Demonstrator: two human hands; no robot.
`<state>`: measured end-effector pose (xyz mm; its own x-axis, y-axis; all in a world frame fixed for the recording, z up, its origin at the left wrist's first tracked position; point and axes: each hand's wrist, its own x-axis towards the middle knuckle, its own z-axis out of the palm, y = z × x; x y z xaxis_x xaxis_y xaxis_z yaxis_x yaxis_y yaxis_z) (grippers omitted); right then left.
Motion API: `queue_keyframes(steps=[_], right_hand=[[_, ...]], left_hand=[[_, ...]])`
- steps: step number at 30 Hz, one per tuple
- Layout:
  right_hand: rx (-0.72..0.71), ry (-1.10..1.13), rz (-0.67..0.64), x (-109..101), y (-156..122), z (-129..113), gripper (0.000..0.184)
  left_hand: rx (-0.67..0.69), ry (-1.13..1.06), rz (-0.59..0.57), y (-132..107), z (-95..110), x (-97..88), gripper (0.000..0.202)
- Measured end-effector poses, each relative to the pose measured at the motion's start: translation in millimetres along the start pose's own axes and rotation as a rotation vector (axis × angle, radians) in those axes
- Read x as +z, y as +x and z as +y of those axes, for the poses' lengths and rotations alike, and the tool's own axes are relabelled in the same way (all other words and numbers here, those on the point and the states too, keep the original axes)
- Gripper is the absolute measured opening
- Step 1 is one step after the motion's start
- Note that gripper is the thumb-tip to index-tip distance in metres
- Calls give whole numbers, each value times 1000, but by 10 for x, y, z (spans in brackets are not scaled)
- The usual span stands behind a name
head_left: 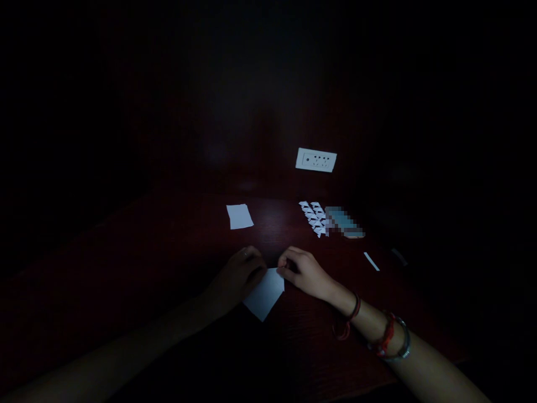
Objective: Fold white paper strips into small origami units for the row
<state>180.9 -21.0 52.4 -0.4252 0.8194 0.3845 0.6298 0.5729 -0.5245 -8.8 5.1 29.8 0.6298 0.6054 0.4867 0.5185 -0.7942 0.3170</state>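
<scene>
A white sheet of paper [265, 294] is held between both hands above the dark red table, one corner pointing toward me. My left hand [244, 272] pinches its upper left edge, the fingers dim in shadow. At the upper right edge, my right hand [304, 271] grips the paper between thumb and curled fingers. The top edge between the hands looks straight, as if folded, though the gloom leaves this unsure. Red cords and a metal bracelet circle my right wrist and forearm.
A small stack of white paper squares [240, 216] lies farther back. Rows of small folded paper pieces [314, 217] sit at right, beside a blurred-out phone-like object [346, 223]. A thin white strip [371, 261] lies near the right edge. A socket panel [316, 160] is on the wall.
</scene>
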Motion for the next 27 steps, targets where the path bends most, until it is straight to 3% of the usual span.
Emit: queue_keyframes(steps=[8, 17, 27], right_hand=[[-128, -87, 51, -22, 10, -113, 6], [-145, -116, -5, -43, 25, -104, 3], [-111, -140, -81, -184, 3, 112, 4]], left_hand=[[94, -27, 129, 35, 129, -51, 10], [92, -59, 104, 36, 148, -72, 11], [73, -81, 109, -37, 96, -93, 11]])
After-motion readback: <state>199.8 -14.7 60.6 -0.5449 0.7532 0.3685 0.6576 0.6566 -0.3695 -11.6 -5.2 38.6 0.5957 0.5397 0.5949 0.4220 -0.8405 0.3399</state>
